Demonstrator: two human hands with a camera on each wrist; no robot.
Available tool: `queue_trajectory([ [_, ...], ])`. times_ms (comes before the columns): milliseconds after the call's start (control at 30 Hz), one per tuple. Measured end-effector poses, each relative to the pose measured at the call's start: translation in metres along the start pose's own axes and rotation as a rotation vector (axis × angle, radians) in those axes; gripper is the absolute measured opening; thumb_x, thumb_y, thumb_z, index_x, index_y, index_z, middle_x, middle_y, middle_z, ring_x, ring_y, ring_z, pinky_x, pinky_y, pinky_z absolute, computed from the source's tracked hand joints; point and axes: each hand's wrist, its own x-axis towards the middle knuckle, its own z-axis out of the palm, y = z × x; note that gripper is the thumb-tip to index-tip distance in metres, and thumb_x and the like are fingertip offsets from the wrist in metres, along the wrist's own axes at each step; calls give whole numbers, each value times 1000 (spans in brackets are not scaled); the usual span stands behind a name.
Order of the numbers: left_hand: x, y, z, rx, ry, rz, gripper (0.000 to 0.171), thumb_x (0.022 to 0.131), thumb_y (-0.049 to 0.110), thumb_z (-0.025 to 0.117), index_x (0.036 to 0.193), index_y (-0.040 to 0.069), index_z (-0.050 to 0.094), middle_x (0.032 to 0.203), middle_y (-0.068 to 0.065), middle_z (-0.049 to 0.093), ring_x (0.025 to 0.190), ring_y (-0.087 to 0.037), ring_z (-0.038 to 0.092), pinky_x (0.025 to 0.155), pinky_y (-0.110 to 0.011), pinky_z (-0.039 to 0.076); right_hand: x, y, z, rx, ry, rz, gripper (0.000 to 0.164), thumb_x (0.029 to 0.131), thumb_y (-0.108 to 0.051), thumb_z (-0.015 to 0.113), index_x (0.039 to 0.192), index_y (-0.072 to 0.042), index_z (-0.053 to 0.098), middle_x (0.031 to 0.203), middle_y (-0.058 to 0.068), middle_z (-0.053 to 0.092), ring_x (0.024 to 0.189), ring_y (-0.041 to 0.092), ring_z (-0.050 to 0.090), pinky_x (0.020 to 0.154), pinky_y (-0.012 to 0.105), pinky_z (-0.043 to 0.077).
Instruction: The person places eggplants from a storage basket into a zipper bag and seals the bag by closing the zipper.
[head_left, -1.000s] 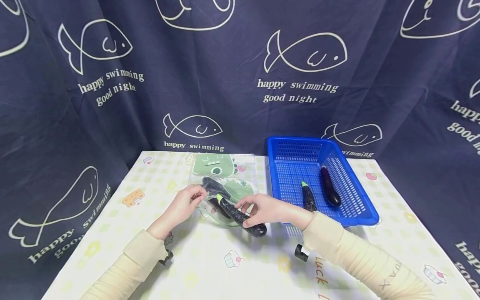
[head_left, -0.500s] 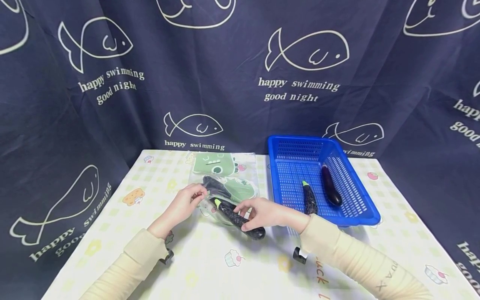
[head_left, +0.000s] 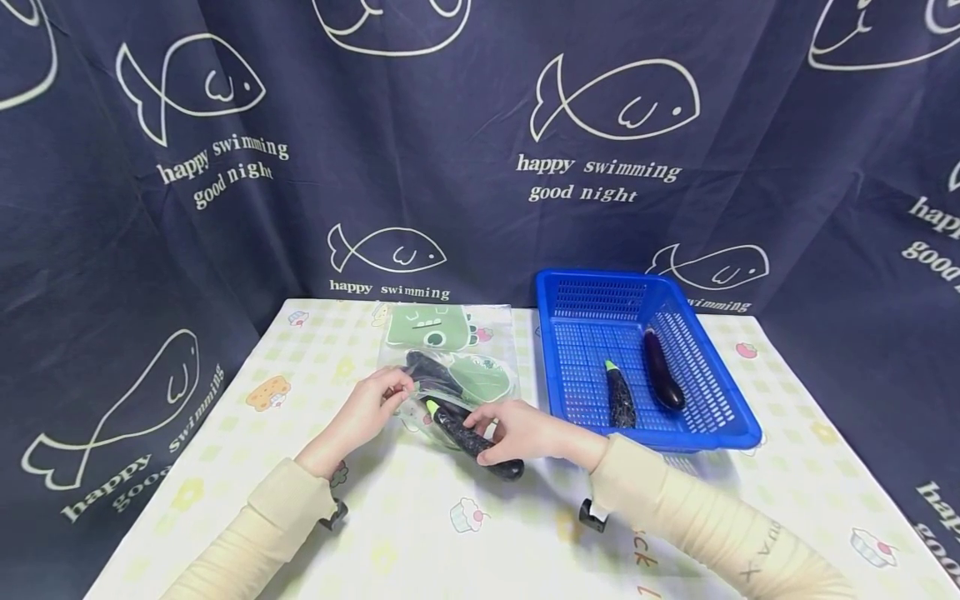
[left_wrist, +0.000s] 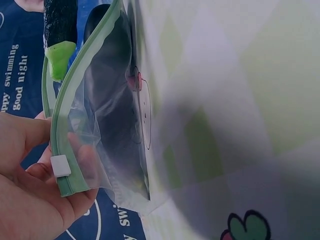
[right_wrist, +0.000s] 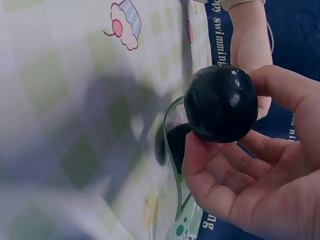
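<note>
Two hands at work over a patterned tablecloth. The left hand pinches the green-edged mouth of a clear bag between thumb and fingers; a white slider sits on that edge, just beside the fingertips. The right hand grasps a dark eggplant near its blunt end, thumb and fingers on opposite sides, so that the green stem tip points away from these fingers and towards those of the left hand. Compared with one second earlier, the grasped eggplant and the right fingers have shifted slightly, the stem tip now nearer the left fingers at the bag's mouth; whether it has passed inside cannot be told. The left fingers have kept their place. Count: one bag; one blue basket, to the right of the right fingers and apart from them; two eggplants in the basket, namely a speckled eggplant, the nearer to the fingers, and a smooth purple eggplant; one eggplant in the right fingers; at least one bagged eggplant, beyond the left fingertips, the exact number unclear through the film.
</note>
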Motion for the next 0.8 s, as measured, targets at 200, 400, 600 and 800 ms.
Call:
queue_trajectory([
  [200, 0, -5, 1, -23, 3, -8, 7, 87, 3, 63, 93, 8, 63, 85, -2, 59, 75, -12, 55, 67, -26, 50, 2, 1, 4, -32, 16, -29, 46, 74, -14, 75, 117, -4, 60, 97, 6, 66, 70, 12, 63, 65, 18, 50],
  [400, 0, -6, 2, -40, 1, -17, 7, 87, 2, 62, 91, 8, 63, 84, -1, 58, 74, -12, 53, 65, -25, 48, 3, 1, 8, -102, 53, -44, 46, 74, -16, 75, 116, -4, 61, 97, 5, 66, 67, 5, 60, 63, 17, 48],
  [600, 0, -6, 2, -45, -9, -33, 9, 88, 1, 62, 91, 9, 62, 84, -1, 58, 73, -12, 52, 63, -24, 47, 3, -4, 15, -191, 102, -58, 46, 73, -14, 74, 115, -2, 61, 97, 5, 66, 65, 5, 57, 63, 19, 48],
  [800, -1, -8, 3, -42, -18, -43, 9, 88, 2, 61, 93, 10, 63, 85, -1, 58, 73, -12, 52, 64, -24, 48, 5, -6, 25, -304, 142, -40, 45, 72, -17, 74, 114, -4, 63, 99, 4, 66, 89, 16, 61, 82, 25, 50],
])
